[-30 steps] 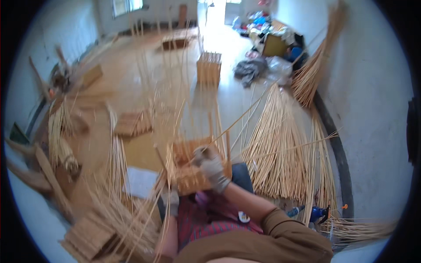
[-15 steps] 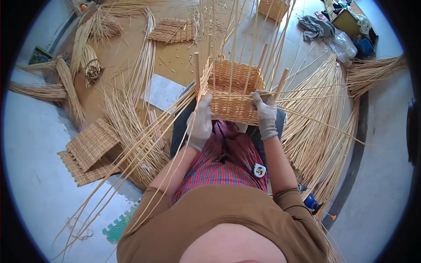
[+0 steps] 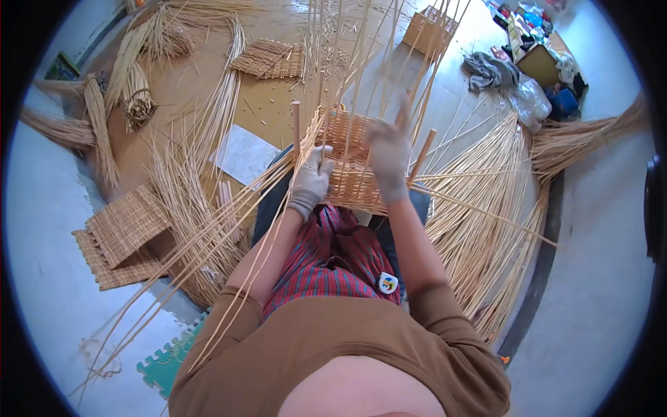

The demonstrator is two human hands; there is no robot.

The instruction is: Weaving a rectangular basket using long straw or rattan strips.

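A half-woven wicker basket (image 3: pixel 354 182) sits on my lap, with long pale upright strands (image 3: pixel 358 62) rising from its walls and wooden corner posts (image 3: pixel 422 157) sticking up. My left hand (image 3: pixel 311 182), in a grey-white work glove, grips the near left corner of the basket, its fingers over the rim. My right hand (image 3: pixel 389 156), gloved alike, is raised over the right side of the basket. Motion smears its fingers, and it hides part of the weave. Loose weaving strands (image 3: pixel 229 233) trail from the basket's left side past my left forearm; others stick out right.
Large bundles of cane (image 3: pixel 479 215) spread on the right, with more cane (image 3: pixel 187 208) on the left. Woven panels (image 3: pixel 132 229) lie at left, another panel (image 3: pixel 271 59) beyond. A finished-looking box basket (image 3: pixel 431 31), white sheet (image 3: pixel 244 154) and grey cloth (image 3: pixel 490 71) lie farther off.
My right hand has left the basket's near right corner and moved up and inward over it. My left hand stays at the left corner, fingers now curled on the rim. The whole view shifted slightly.
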